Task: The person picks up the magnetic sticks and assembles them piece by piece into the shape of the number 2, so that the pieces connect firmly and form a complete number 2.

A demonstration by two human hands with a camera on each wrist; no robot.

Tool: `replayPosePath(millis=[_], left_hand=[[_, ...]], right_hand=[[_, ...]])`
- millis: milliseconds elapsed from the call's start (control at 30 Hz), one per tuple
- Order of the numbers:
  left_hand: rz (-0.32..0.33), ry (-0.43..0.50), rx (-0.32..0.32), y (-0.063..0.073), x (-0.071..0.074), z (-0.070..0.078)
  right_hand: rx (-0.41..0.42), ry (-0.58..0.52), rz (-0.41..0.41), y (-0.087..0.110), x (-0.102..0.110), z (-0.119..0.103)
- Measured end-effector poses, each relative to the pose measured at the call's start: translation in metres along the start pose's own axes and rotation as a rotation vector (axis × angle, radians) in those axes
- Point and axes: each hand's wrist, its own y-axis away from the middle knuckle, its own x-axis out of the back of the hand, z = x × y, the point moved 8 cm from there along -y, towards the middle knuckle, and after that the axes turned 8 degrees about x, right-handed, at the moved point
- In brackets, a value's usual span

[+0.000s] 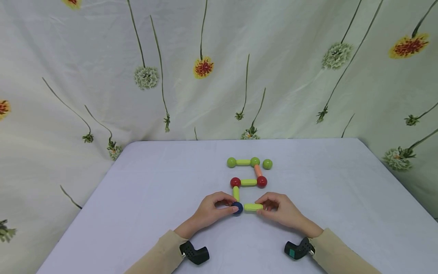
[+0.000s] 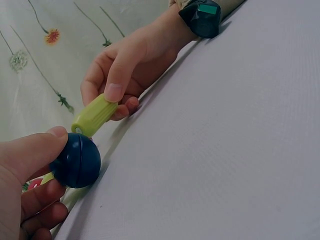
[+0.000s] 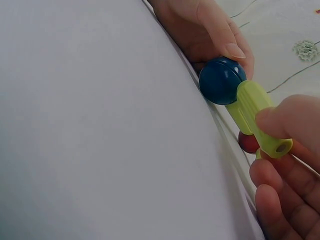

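My left hand holds a dark blue ball between thumb and fingers on the table. Pinched in my right hand is a yellow-green ribbed stick, its free end pointing at the ball. A narrow gap shows between them in the head view. From the blue ball, another yellow-green stick runs away to a red ball. A sideways stick joins that to a second red ball. In the left wrist view, a pale round tip shows at the held stick's end.
An orange stick leads from the right red ball to a green ball, joined by a stick to another green ball. One separate green ball lies beside them. A flowered cloth hangs behind the white table.
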Motion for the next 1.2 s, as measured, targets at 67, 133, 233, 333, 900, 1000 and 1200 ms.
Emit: replayPosePath(millis=[67, 133, 233, 333, 900, 1000, 1200], left_hand=[[0.0, 0.0, 0.001, 0.0, -0.0001, -0.0002], [0.0, 0.001, 0.002, -0.0001, -0.0001, -0.0004], [-0.001, 0.002, -0.001, -0.0003, -0.0001, -0.0001], [-0.003, 0.002, -0.004, -0.0006, -0.0003, 0.0], [-0.006, 0.004, -0.016, -0.0004, -0.0006, 0.0001], [0.0, -0.003, -0.022, -0.0005, -0.0007, 0.0001], [0.01, -0.02, -0.027, -0.0005, -0.0008, 0.0013]], right_hand=[[0.003, -0.002, 0.002, 0.0002, 0.0007, 0.0004], [-0.003, 0.002, 0.004, -0.0001, 0.0012, 0.0004], [-0.012, 0.011, 0.008, -0.0004, 0.0017, 0.0012], [-0.014, 0.014, 0.012, -0.0006, 0.002, 0.0016], [-0.011, 0.024, 0.006, -0.0014, 0.0003, 0.0026], [-0.01, 0.026, 0.006, -0.0015, 0.0001, 0.0025], [-0.005, 0.038, 0.006, -0.0013, 0.0, 0.003]])
